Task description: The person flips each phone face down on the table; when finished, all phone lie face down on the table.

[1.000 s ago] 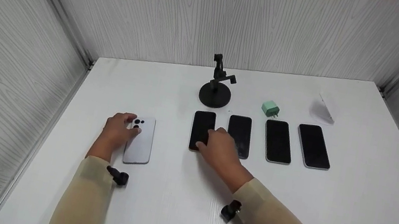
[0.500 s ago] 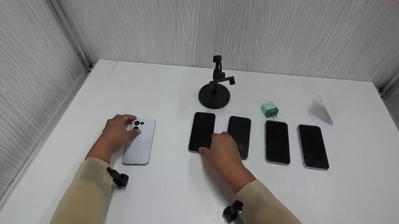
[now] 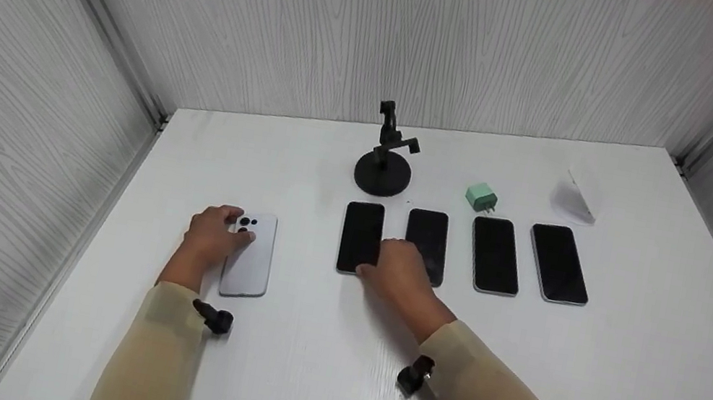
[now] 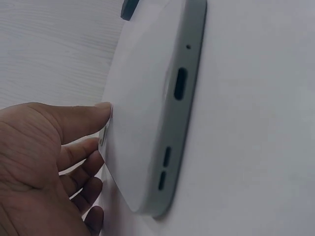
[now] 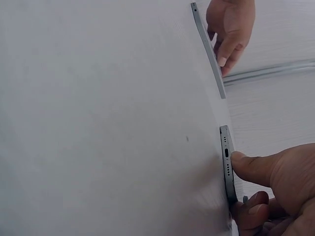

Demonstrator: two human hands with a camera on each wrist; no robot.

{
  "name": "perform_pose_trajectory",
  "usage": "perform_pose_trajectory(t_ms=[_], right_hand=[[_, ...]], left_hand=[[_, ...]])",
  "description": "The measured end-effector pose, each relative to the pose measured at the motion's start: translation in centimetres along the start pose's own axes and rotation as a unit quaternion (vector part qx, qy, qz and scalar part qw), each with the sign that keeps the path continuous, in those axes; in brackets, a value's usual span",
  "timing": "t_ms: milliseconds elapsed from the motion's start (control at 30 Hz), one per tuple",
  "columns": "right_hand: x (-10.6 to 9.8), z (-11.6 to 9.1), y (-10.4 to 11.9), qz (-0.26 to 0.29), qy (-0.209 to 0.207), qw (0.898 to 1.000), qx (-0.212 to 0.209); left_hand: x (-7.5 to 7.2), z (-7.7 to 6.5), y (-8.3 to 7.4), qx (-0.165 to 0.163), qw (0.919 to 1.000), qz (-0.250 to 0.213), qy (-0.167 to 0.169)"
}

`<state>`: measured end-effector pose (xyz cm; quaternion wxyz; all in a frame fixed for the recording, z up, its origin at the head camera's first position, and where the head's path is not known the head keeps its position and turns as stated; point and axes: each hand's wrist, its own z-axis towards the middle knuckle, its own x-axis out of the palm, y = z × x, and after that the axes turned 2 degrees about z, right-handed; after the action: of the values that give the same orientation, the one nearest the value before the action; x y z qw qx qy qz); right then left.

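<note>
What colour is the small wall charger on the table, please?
The wall charger is mint green; it shows best in the head view.

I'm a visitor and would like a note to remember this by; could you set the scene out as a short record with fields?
Surface: white table
Left: left hand touches the white phone, which lies camera side up
Right: right hand touches the leftmost dark phone
Row: three other dark phones to its right, screens up
Behind: black stand; green plug
</note>
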<state>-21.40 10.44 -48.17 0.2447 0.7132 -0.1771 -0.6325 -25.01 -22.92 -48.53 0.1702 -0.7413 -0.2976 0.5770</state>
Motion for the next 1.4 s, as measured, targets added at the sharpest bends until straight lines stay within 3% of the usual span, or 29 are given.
perform_pose_trajectory(t_ms=[133, 300, 367, 500, 600, 733, 933, 1400], right_hand=[[-0.1, -0.1, 0.0, -0.005, -0.004, 1.000, -0.001], [0.0, -0.1, -0.2, -0.007, 0.000, 1.000, 0.001], [0.0, -0.1, -0.3, -0.008, -0.001, 1.000, 0.001], [0.0, 0.0, -0.4, -0.009, -0.004, 1.000, -0.001], [0.0, 0.0, -0.5, -0.006, -0.005, 1.000, 0.000], [-0.1, 0.0, -0.5, -0.003, -0.013, 1.000, 0.002], [0.1, -0.2, -0.3, 0.018, -0.022, 1.000, -0.003], [0.0, -0.1, 0.1, 0.028, 0.006, 1.000, 0.008]], left_hand=[[0.6, 0.1, -1.0, 0.002, 0.9984, 0.044, -0.034], [1.8, -0.1, -2.8, 0.042, 0.9933, 0.081, -0.070], [2.3, -0.3, -3.9, 0.060, 0.9938, 0.078, -0.052], [3.2, -1.0, -6.2, 0.110, 0.9903, 0.083, 0.019], [4.1, -1.4, -7.7, 0.159, 0.9802, 0.101, 0.061], [5.6, -1.3, -9.2, 0.199, 0.9677, 0.117, 0.102], [7.0, -0.6, -9.7, 0.210, 0.9592, 0.140, 0.127], [7.2, -0.6, -9.3, 0.204, 0.9594, 0.134, 0.141]])
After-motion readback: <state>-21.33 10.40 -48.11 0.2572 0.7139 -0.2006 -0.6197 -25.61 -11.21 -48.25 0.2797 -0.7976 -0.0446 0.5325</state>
